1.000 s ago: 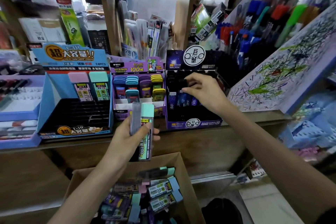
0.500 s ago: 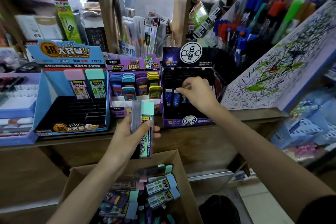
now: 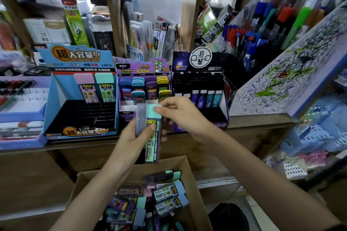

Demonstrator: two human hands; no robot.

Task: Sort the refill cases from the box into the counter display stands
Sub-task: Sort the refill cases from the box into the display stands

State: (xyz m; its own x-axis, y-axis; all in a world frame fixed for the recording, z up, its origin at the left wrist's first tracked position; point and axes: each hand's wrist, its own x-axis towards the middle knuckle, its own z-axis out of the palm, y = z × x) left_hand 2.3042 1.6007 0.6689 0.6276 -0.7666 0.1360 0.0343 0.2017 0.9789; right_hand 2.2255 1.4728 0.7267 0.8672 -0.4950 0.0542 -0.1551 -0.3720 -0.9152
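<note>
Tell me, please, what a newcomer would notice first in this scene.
Mid-frame, the left hand grips a mint-capped refill case beside a grey case, while the right hand pinches the mint cap. Behind them on the counter stands a bright blue display stand, its dark slots mostly unfilled. Below, an open cardboard box holds many mixed cases.
</note>
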